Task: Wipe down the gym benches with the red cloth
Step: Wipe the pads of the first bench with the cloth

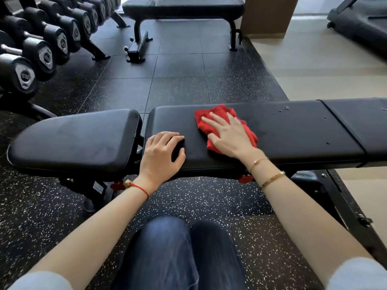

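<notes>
Head view | I see right hand (229,136), fingers flat, pressing crumpled red cloth (217,114) on padded black worktop (293,130) | left hand (161,153) fingers loosely curled, resting, empty.

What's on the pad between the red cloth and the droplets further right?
In the head view, only bare black bench pad lies between the red cloth under the right hand and the droplets.

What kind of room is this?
It looks like a gym. A rack of dumbbells stands on the left, there are padded benches on a speckled rubber floor, and what may be a treadmill sits at the far right.
</notes>
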### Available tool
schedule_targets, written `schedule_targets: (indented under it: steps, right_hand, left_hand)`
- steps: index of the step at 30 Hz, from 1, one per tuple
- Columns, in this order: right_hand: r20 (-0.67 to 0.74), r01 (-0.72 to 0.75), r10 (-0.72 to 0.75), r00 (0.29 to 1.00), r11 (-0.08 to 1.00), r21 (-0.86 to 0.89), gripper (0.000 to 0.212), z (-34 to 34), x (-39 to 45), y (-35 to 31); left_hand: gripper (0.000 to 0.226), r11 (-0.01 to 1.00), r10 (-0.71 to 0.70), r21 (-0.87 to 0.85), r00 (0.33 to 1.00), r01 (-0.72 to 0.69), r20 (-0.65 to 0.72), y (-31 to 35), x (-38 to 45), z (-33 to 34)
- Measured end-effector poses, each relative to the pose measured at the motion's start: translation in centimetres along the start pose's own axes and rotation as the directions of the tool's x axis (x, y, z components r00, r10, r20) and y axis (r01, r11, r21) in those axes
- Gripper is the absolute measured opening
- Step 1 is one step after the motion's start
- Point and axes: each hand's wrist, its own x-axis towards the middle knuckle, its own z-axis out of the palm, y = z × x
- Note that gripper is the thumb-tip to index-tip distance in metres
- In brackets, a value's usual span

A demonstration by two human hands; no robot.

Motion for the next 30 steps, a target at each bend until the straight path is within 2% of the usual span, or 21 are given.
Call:
schedule_targets:
  steps: [2,4,8,13,17,22,26,30]
  right_hand:
    - [-0.014,0.091,-0.091,0.996,0.996,-0.026,0.056,0.2,-2.1,0.4]
    - [-0.034,0.093,-0.095,0.995,0.995,-0.039,0.056,-0.1,-3.4,2.1]
    - [-0.065,-0.072,0.068,0.996,0.996,-0.053,0.054,-0.9,-3.2,4.9]
    - [-0.077,-0.274,0.273,0.959,0.962,-0.008,0.053,-0.7,0.0,2.7]
    - [-0.091,-0.208,0.208,0.974,0.978,0.003,0.054,0.1,-1.6,0.6]
    - [-0.131,-0.127,0.121,0.984,0.991,-0.04,0.055,-0.9,-4.4,2.3]
    - [-0.103,-0.258,0.251,0.962,0.964,-0.058,0.054,-1.7,-3.0,5.1]
    - [-0.075,-0.367,0.364,0.928,0.929,-0.037,0.052,-1.3,0.2,5.2]
  left_hand:
    - [0.032,1.0,0.004,-0.014,1.0,-0.004,0.0,-0.1,0.1,-0.2]
    - [0.031,1.0,-0.003,-0.024,1.0,0.003,0.013,-0.2,0.4,-0.4]
    - [0.031,0.996,-0.072,-0.044,0.995,0.076,0.071,0.4,0.4,-0.6]
    - [0.029,0.989,-0.082,-0.119,0.996,0.087,0.045,3.0,2.4,-0.3]
    - [0.029,0.991,-0.06,-0.115,0.995,0.07,0.085,3.7,3.0,0.9]
    - [0.026,0.995,-0.037,-0.086,0.996,0.044,0.075,3.4,2.8,2.2]
    - [0.028,0.996,-0.027,-0.08,0.998,0.031,0.048,3.5,2.7,2.5]
    - [0.027,0.998,-0.02,-0.055,0.999,0.021,0.035,3.4,2.8,2.8]
